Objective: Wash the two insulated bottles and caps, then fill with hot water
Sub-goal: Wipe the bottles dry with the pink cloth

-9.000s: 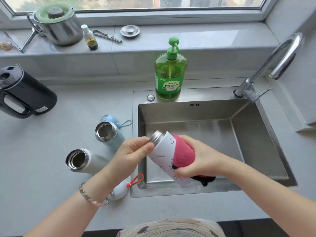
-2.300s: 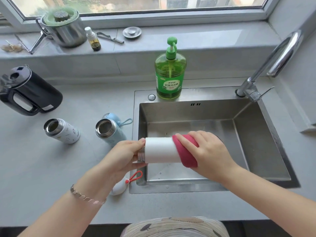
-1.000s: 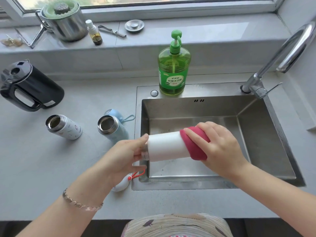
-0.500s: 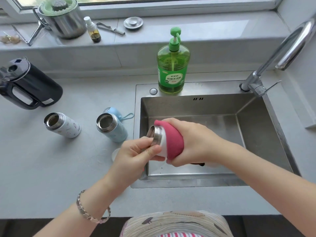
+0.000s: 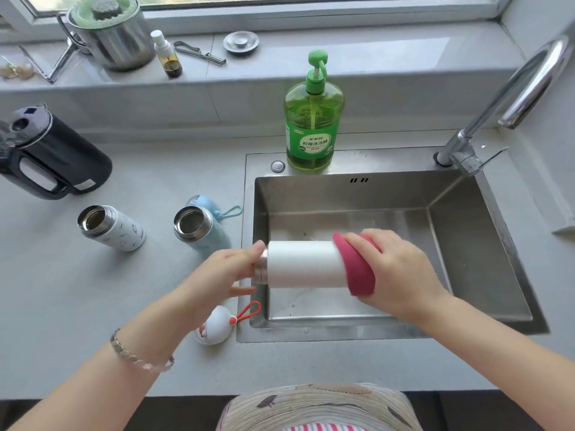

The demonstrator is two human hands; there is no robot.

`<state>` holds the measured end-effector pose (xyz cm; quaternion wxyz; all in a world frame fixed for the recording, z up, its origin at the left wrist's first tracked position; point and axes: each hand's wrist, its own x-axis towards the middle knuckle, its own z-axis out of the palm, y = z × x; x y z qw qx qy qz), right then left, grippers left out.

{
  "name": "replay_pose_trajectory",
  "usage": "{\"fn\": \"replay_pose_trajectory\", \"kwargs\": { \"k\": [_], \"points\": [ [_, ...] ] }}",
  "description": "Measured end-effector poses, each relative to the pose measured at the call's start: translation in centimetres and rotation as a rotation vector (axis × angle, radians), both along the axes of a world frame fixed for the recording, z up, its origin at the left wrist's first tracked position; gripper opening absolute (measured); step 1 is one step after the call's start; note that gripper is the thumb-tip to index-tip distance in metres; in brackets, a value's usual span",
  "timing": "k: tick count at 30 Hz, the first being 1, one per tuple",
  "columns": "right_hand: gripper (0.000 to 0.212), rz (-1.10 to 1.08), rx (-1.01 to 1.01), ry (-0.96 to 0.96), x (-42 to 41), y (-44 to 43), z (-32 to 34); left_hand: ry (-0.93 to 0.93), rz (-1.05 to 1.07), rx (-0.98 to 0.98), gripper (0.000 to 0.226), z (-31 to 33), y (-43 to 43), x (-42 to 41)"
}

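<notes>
A plain white insulated bottle [image 5: 303,264] lies level over the steel sink [image 5: 466,241]. My left hand [image 5: 222,273] holds its metal neck end. My right hand [image 5: 395,269] grips a red cloth [image 5: 357,269] wrapped round the bottle's base end. On the counter to the left stand a patterned white bottle [image 5: 113,227] and a light blue bottle [image 5: 200,228], both with open mouths. A blue cap [image 5: 207,203] with a loop lies behind the blue bottle. A white cap [image 5: 216,325] with a red loop lies by the sink's front left corner.
A green dish soap pump bottle [image 5: 312,119] stands on the sink's back rim. The tap [image 5: 510,94] arches over the right rear corner. A black kettle [image 5: 46,157] sits at far left. A steel pot [image 5: 113,35] and small items line the windowsill.
The red cloth has slid from the bottle's neck end to its base end, and the bottle has turned level again. My left hand still holds the neck.
</notes>
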<state>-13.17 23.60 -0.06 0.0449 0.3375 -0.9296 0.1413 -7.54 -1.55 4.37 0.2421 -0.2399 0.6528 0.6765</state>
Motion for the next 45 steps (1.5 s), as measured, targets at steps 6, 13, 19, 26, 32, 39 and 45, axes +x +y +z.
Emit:
{"fn": "replay_pose_trajectory", "kwargs": {
  "k": [6,13,19,26,32,39,45],
  "points": [
    [0.067,0.082,-0.05,0.362,-0.4,-0.6,0.2,-0.138,0.24,0.219,0.021,0.1,1.2,0.0],
    [0.089,0.093,-0.065,-0.068,0.0,-5.7,3.8,0.5,0.054,-0.044,0.021,0.2,3.5,1.6],
    [0.057,0.213,0.023,-1.146,-3.3,-5.0,7.1,0.697,-0.09,-0.237,0.035,-1.1,2.9,3.0],
    [0.047,0.079,-0.109,-1.316,-1.8,-1.5,3.7,0.403,0.236,-0.006,0.026,-1.7,2.3,2.5],
    [0.048,-0.308,-0.54,-0.935,-0.8,-1.2,3.0,0.224,0.57,0.048,0.026,-2.9,3.8,1.5],
    [0.081,-0.501,-0.955,-0.607,2.8,-4.3,1.1,0.211,0.795,0.264,0.025,-2.4,5.7,0.1],
    [0.016,-0.574,-1.005,-0.397,2.3,-4.2,1.6,0.174,0.845,0.223,0.026,-2.5,5.9,1.1]
  ]
}}
